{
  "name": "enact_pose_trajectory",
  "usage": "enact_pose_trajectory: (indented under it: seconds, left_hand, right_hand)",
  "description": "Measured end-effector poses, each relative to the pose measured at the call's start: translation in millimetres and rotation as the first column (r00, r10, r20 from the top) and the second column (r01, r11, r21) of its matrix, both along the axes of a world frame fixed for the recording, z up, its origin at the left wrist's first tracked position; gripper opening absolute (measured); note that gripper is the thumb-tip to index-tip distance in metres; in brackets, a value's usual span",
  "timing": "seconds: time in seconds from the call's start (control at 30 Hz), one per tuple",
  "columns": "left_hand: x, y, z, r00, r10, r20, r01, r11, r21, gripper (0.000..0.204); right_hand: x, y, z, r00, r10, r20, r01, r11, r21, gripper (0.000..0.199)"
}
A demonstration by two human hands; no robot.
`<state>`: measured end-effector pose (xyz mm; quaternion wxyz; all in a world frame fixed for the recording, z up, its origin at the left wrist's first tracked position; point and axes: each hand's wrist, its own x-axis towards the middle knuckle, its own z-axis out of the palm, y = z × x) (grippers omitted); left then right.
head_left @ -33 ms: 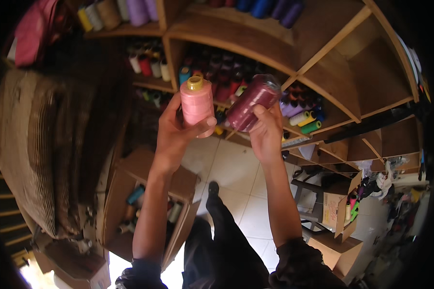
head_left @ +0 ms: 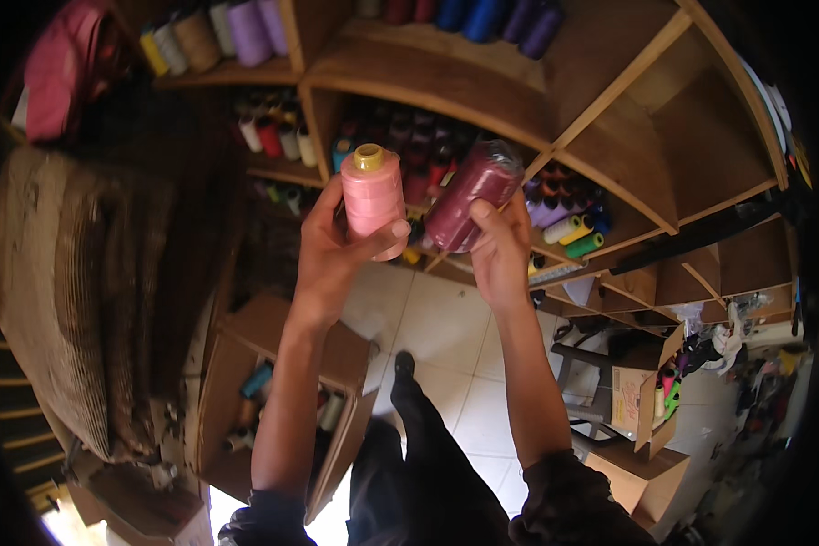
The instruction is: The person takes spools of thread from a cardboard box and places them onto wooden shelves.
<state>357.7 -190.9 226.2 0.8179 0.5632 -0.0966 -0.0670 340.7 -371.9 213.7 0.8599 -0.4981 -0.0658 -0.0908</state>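
My left hand (head_left: 330, 246) is closed round a pink thread spool (head_left: 373, 196) with a yellow core showing at its top. The spool stands nearly upright, my thumb across its lower front. In my right hand (head_left: 500, 250) is a maroon thread spool (head_left: 471, 196) in shiny clear wrap, tilted with its top to the right. My thumb presses its near side. The two spools are held apart, side by side, before a wooden shelf (head_left: 432, 68) filled with thread spools of many colours.
An open cardboard box (head_left: 278, 318) with several spools stands below my left forearm. Folded brown corduroy-like cloth (head_left: 55, 300) lies at the left. At the right, a smaller box (head_left: 632, 400) with bright spools rests by a dark stool (head_left: 581, 373). Light tiles (head_left: 437, 318) cover the floor.
Both hands keep their hold on the spools. The maroon spool has shifted very slightly to the left, and the whole view has moved a little.
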Motion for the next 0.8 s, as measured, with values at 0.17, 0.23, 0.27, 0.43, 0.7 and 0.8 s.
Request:
enact_pose_trajectory:
  seconds: [0.17, 0.23, 0.27, 0.43, 0.7, 0.8]
  left_hand:
    - [63, -48, 36, 0.987, 0.006, 0.158, -0.022, 0.995, 0.102, 0.057]
    - [92, -67, 43, 0.975, 0.057, 0.216, -0.080, 0.992, 0.099, 0.054]
    - [107, -77, 44, 0.974, 0.054, 0.219, -0.078, 0.991, 0.105, 0.054]
    - [173, -118, 51, 0.880, 0.094, 0.466, -0.258, 0.917, 0.303, 0.055]
    - [239, -168, 30, 0.779, 0.075, 0.622, -0.391, 0.834, 0.389, 0.061]
    - [245, -181, 26, 0.693, 0.120, 0.711, -0.562, 0.708, 0.428, 0.062]
  right_hand:
    - [51, -27, 34, 0.973, -0.207, 0.104, 0.228, 0.934, -0.275, 0.064]
    - [76, -36, 47, 0.960, -0.165, 0.226, 0.238, 0.906, -0.350, 0.063]
    - [91, -43, 46, 0.959, -0.168, 0.228, 0.241, 0.908, -0.344, 0.063]
    - [162, -73, 48, 0.770, -0.480, 0.420, 0.638, 0.581, -0.505, 0.060]
    - [225, -94, 34, 0.422, -0.784, 0.456, 0.863, 0.193, -0.468, 0.054]
    - [212, -89, 38, 0.416, -0.785, 0.459, 0.844, 0.147, -0.515, 0.055]
